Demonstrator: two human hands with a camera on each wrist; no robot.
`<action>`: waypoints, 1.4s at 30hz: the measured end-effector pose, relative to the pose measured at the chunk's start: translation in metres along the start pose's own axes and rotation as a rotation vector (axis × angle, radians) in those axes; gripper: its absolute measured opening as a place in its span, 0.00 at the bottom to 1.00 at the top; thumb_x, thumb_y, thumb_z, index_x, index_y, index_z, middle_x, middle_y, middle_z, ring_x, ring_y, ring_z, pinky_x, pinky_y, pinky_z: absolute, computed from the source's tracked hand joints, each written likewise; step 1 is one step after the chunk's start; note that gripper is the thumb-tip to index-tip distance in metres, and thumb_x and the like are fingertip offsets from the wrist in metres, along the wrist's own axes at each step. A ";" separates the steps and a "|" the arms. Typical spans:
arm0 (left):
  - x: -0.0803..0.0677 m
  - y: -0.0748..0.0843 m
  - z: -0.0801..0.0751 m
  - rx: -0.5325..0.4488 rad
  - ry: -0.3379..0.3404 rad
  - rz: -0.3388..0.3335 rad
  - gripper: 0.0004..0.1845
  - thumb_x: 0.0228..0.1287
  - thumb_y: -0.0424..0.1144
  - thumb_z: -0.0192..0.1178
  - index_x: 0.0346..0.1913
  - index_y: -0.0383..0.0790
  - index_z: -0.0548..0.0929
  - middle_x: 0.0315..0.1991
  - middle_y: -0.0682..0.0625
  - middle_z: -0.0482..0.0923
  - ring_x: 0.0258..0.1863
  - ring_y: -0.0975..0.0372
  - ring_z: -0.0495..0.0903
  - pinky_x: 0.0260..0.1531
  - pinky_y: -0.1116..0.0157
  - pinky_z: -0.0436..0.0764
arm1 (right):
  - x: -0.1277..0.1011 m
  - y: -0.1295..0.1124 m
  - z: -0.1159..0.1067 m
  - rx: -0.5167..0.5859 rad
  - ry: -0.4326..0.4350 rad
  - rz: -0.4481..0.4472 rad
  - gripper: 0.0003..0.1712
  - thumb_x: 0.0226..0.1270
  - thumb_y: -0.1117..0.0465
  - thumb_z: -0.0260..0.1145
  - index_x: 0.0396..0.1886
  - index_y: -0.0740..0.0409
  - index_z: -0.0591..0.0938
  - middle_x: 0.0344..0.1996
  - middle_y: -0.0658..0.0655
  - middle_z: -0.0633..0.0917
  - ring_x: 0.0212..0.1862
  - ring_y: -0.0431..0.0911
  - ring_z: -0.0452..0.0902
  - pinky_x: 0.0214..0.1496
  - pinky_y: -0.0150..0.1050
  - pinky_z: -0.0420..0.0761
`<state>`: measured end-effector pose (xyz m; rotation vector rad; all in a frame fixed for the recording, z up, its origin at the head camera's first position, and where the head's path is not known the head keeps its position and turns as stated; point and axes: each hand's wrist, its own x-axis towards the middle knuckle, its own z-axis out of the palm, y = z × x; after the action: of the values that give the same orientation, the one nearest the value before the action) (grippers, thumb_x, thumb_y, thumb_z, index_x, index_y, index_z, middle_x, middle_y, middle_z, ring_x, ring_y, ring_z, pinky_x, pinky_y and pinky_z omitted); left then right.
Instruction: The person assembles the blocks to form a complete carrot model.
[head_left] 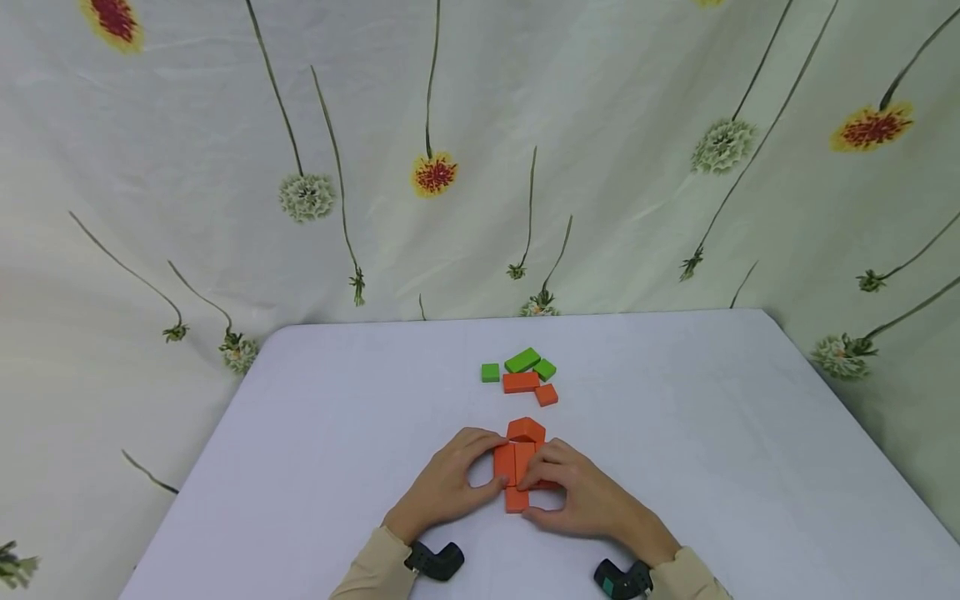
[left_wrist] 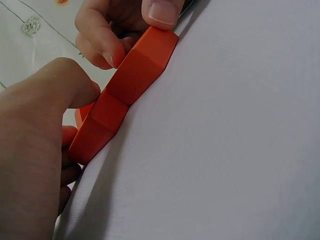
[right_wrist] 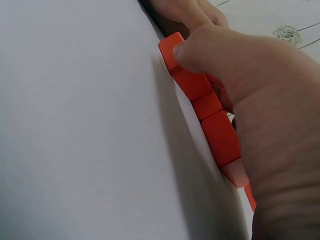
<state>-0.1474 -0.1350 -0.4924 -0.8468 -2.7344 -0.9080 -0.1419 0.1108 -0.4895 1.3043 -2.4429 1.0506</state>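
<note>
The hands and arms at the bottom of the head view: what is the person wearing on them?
Both hands are bare, with no gloves or rings visible. The left hand and right hand come out of light beige long sleeves. A small black camera unit is strapped at the left wrist; a similar black unit with a teal patch sits at the right wrist.

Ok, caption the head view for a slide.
Left hand and right hand press orange blocks together; spare green and orange blocks lie beyond.

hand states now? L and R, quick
Left hand: fingers curled, gripping the left side of the orange blocks.
Right hand: fingers curled, gripping the right side of the same orange blocks.
</note>
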 end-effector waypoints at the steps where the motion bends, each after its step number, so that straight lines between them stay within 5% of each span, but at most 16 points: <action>1: 0.000 0.000 0.000 0.000 0.003 0.003 0.26 0.61 0.58 0.61 0.60 0.55 0.76 0.57 0.64 0.74 0.59 0.71 0.70 0.60 0.64 0.76 | 0.000 0.000 0.000 -0.002 0.000 -0.002 0.12 0.55 0.49 0.73 0.39 0.38 0.83 0.40 0.35 0.77 0.46 0.31 0.67 0.46 0.27 0.76; 8: 0.001 0.000 -0.001 -0.001 0.005 0.003 0.26 0.61 0.59 0.60 0.60 0.55 0.76 0.57 0.64 0.74 0.59 0.71 0.70 0.60 0.64 0.76 | 0.002 0.000 -0.001 0.023 0.009 0.016 0.13 0.56 0.49 0.73 0.41 0.37 0.83 0.41 0.34 0.78 0.46 0.30 0.68 0.46 0.27 0.77; 20: -0.001 0.000 -0.001 0.011 -0.002 0.009 0.25 0.61 0.58 0.61 0.60 0.54 0.77 0.57 0.63 0.73 0.59 0.71 0.70 0.60 0.65 0.76 | 0.007 0.004 -0.002 -0.010 0.184 0.067 0.10 0.59 0.56 0.71 0.41 0.43 0.84 0.37 0.38 0.81 0.42 0.33 0.72 0.41 0.26 0.77; 33: -0.001 0.001 -0.001 0.016 -0.012 -0.011 0.25 0.60 0.58 0.61 0.59 0.54 0.77 0.56 0.63 0.74 0.58 0.71 0.70 0.59 0.65 0.76 | 0.019 0.020 -0.013 -0.057 0.271 0.293 0.16 0.62 0.61 0.68 0.50 0.48 0.82 0.44 0.45 0.83 0.46 0.40 0.76 0.44 0.35 0.82; 42: 0.000 0.001 -0.001 0.004 -0.013 -0.008 0.25 0.60 0.57 0.62 0.60 0.55 0.77 0.56 0.63 0.74 0.58 0.71 0.71 0.59 0.65 0.76 | 0.023 0.033 -0.016 -0.014 0.158 0.419 0.25 0.68 0.56 0.62 0.64 0.49 0.74 0.64 0.50 0.74 0.67 0.47 0.65 0.66 0.52 0.72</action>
<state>-0.1472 -0.1354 -0.4910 -0.8444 -2.7519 -0.9020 -0.1840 0.1183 -0.4834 0.6842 -2.6519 1.1707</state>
